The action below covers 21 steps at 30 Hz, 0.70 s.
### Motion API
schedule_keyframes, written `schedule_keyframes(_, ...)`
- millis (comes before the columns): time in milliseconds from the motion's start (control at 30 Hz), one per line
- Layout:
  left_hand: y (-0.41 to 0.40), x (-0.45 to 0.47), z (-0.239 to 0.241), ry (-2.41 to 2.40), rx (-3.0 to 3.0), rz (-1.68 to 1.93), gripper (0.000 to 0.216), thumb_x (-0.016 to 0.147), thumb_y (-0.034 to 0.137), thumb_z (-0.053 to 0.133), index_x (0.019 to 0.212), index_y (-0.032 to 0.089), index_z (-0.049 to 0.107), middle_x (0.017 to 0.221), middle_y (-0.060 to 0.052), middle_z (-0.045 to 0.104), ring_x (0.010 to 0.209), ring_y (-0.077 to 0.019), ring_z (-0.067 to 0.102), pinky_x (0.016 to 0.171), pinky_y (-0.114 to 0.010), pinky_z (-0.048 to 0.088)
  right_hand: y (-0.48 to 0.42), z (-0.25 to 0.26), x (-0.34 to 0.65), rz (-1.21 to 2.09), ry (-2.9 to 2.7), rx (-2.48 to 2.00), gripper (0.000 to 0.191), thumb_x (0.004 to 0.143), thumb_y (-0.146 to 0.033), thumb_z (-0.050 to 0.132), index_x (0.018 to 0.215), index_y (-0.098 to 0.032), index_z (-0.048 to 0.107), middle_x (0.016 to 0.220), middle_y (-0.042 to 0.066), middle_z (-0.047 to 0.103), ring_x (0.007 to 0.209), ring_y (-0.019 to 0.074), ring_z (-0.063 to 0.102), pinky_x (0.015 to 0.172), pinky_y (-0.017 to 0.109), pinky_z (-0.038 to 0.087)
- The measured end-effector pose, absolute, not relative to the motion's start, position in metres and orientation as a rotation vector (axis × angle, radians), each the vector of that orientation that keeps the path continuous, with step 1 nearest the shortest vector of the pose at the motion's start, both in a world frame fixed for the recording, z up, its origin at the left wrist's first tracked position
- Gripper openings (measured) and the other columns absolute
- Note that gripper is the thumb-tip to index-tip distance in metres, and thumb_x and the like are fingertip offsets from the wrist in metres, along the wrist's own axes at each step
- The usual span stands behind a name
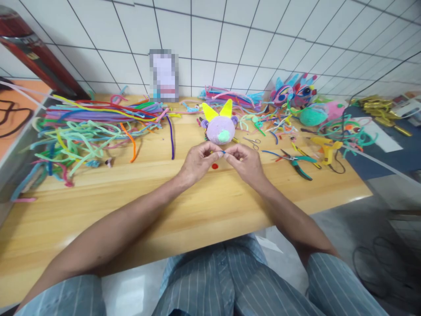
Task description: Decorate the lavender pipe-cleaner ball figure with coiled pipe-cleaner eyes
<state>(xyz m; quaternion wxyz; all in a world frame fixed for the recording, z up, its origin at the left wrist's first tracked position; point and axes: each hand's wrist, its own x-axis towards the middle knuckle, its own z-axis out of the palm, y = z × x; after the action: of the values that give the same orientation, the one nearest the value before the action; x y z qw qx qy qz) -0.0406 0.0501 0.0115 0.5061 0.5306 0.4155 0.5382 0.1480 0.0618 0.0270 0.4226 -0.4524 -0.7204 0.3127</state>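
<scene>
My left hand (200,161) and my right hand (244,161) meet above the table, thumbs and forefingers pinched together. Between the fingertips runs a thin, short blue pipe cleaner (224,152), mostly covered by the fingers. Just beyond the hands sits a lilac fuzzy ball-shaped head (213,128) with yellow pointed ears (226,108) and a mint-green round patch (224,136). A small red disc (215,166) lies on the wood just below the fingertips.
Bundled pipe cleaners (108,112) and a pale green tangle (79,140) fill the left. Small scissors (251,142), green-handled pliers (298,163) and a yellow glue gun (326,149) lie to the right. Finished fuzzy figures (294,93) and a blurred-out phone (164,75) stand by the tiled wall.
</scene>
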Motion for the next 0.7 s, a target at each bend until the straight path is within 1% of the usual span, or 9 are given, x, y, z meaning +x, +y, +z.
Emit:
schedule_keyframes(100,0.044,-0.037,0.013,0.996,1.183,1.348,0.025,0.075,0.041,0.089,0.078,0.019,0.077,0.069,0.000,0.067,0.059,-0.0107,0.052,0.054,-0.023,0.046,0.060,0.023,0.146,0.888,-1.719,-1.120,0.019,0.085,-0.040,0.076,0.080,-0.022,0.074,0.072,0.000,0.070,0.063,0.0135,0.058,0.061,0.028,0.047)
schedule_keyframes(200,0.038,-0.030,0.013,0.978,1.054,1.367,0.027,0.073,0.042,0.091,0.078,0.020,0.077,0.069,0.001,0.066,0.060,-0.0103,0.051,0.054,-0.023,0.046,0.057,0.020,0.141,1.000,-1.623,-1.103,0.026,0.081,-0.046,0.082,0.078,-0.022,0.073,0.072,0.000,0.072,0.063,0.0139,0.061,0.063,0.030,0.052)
schedule_keyframes(333,0.032,-0.022,0.007,0.959,0.829,1.386,0.030,0.068,0.041,0.094,0.081,0.020,0.077,0.067,0.003,0.065,0.057,-0.0080,0.050,0.054,-0.022,0.043,0.054,0.016,0.137,1.025,-1.548,-1.116,0.031,0.079,-0.052,0.085,0.079,-0.023,0.073,0.073,0.000,0.074,0.063,0.0150,0.064,0.062,0.030,0.054)
schedule_keyframes(433,0.032,-0.022,0.005,0.949,0.768,1.304,0.032,0.068,0.042,0.094,0.083,0.019,0.077,0.068,0.002,0.066,0.057,-0.0076,0.052,0.054,-0.021,0.041,0.056,0.017,0.141,1.049,-1.572,-1.118,0.029,0.080,-0.050,0.084,0.080,-0.023,0.073,0.073,0.000,0.074,0.063,0.0148,0.064,0.060,0.029,0.053)
schedule_keyframes(500,0.036,-0.027,0.008,0.952,0.867,1.251,0.033,0.070,0.043,0.094,0.084,0.019,0.078,0.071,0.001,0.069,0.059,-0.0087,0.056,0.055,-0.022,0.043,0.059,0.018,0.147,1.056,-1.627,-1.108,0.026,0.081,-0.046,0.082,0.080,-0.022,0.072,0.073,0.000,0.074,0.062,0.0143,0.063,0.060,0.029,0.052)
schedule_keyframes(600,0.042,-0.034,0.014,0.988,1.108,1.229,0.031,0.069,0.043,0.095,0.084,0.020,0.080,0.074,0.000,0.072,0.061,-0.0114,0.060,0.055,-0.023,0.045,0.062,0.022,0.153,0.934,-1.756,-1.120,0.017,0.083,-0.038,0.079,0.080,-0.022,0.073,0.074,0.000,0.074,0.064,0.0144,0.063,0.063,0.029,0.050)
schedule_keyframes(700,0.045,-0.037,0.015,1.036,1.234,1.268,0.026,0.073,0.042,0.091,0.077,0.019,0.079,0.069,-0.001,0.071,0.059,-0.0119,0.058,0.054,-0.024,0.045,0.061,0.023,0.152,0.806,-1.817,-1.135,0.010,0.084,-0.032,0.077,0.080,-0.024,0.074,0.076,0.000,0.075,0.068,0.0157,0.065,0.066,0.030,0.051)
